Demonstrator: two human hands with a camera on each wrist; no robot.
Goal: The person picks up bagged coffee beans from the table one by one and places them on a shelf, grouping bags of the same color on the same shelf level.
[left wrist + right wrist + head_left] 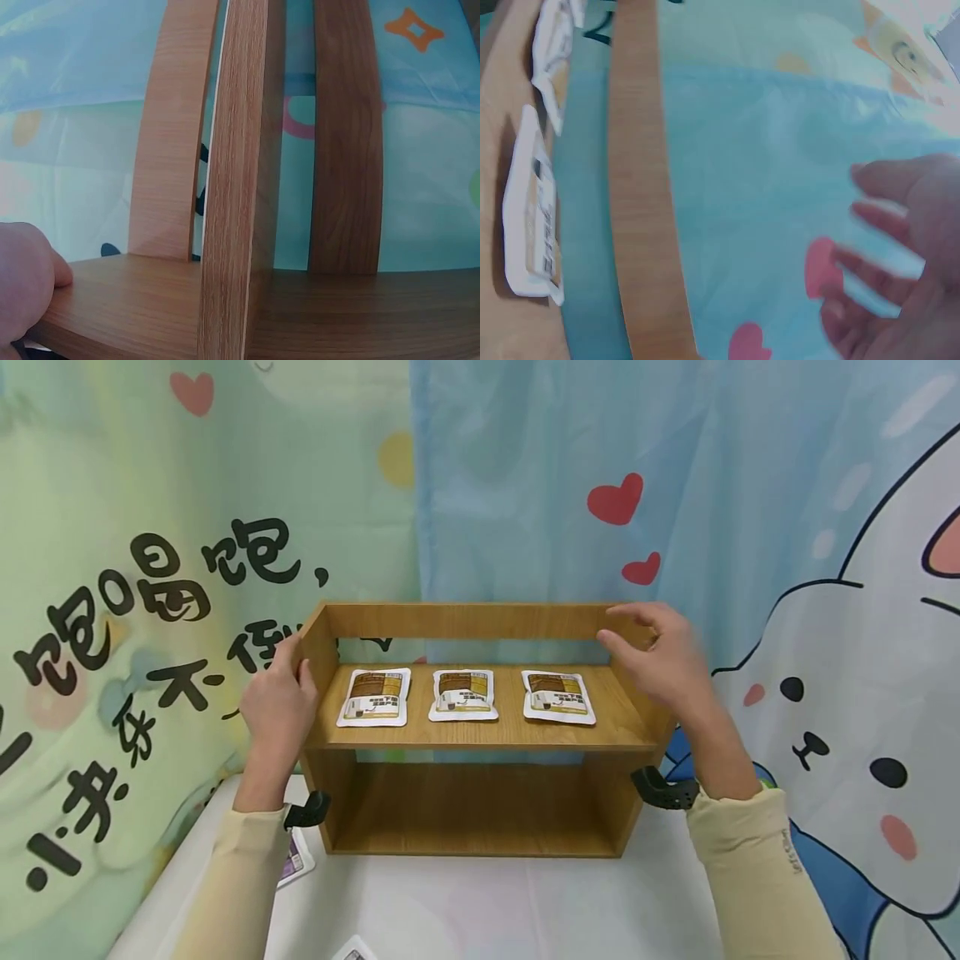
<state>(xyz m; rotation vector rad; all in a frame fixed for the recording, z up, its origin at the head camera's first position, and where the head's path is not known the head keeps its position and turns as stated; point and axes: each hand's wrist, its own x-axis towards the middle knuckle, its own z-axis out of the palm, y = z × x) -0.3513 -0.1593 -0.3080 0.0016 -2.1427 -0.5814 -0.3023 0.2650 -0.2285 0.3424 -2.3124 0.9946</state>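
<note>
A two-tier wooden shelf stands on the white table. Three white-edged food pouches lie in a row on its upper board. My left hand grips the upper left side panel; in the left wrist view part of that hand curls at the panel's edge. Close to the upper right corner is my right hand, thumb and fingers spread. The right wrist view shows this hand with loosely bent fingers and nothing between them, apart from the back rail.
A purple-and-white packet lies on the white table left of the shelf, partly behind my left forearm. Another packet's corner shows at the bottom edge. Printed curtains hang close behind the shelf.
</note>
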